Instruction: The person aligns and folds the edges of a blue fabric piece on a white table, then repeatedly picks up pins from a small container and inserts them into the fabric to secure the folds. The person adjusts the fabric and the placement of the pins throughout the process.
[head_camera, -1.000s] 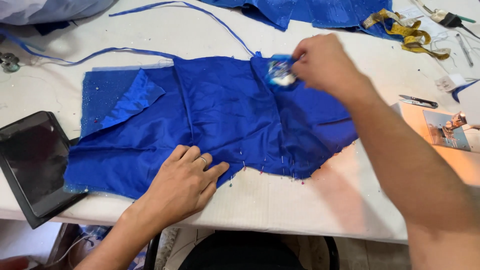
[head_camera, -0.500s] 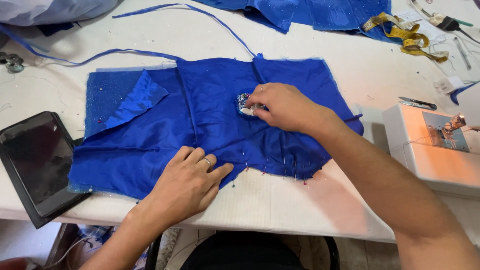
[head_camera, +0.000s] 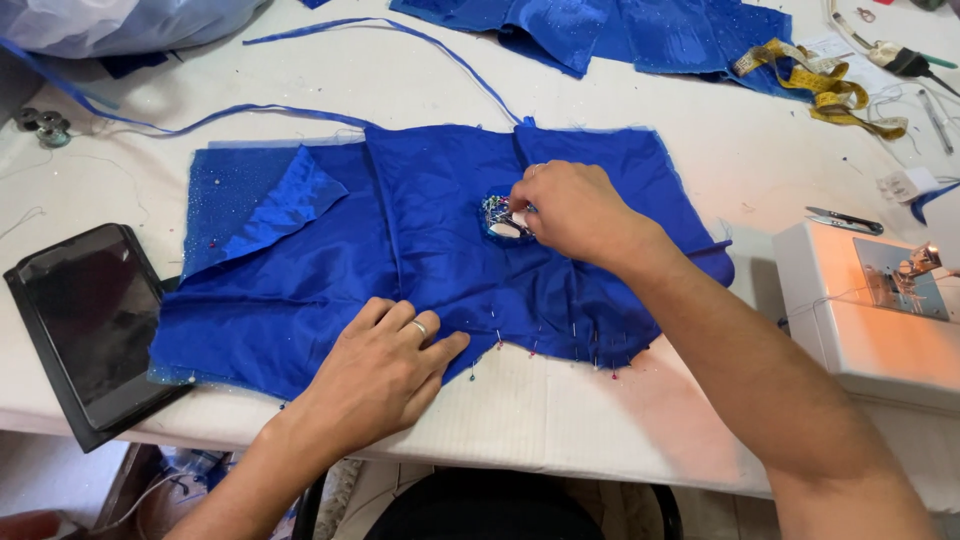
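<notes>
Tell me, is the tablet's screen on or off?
Off. The tablet at the table's left edge shows only a dark, blank screen, with faint reflections and no lit image.

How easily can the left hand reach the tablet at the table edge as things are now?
Probably yes. The left hand lies flat on the blue cloth, and the tablet sits just beside it, with only flat cloth and bare table between them. It would have to let go of the cloth.
</notes>
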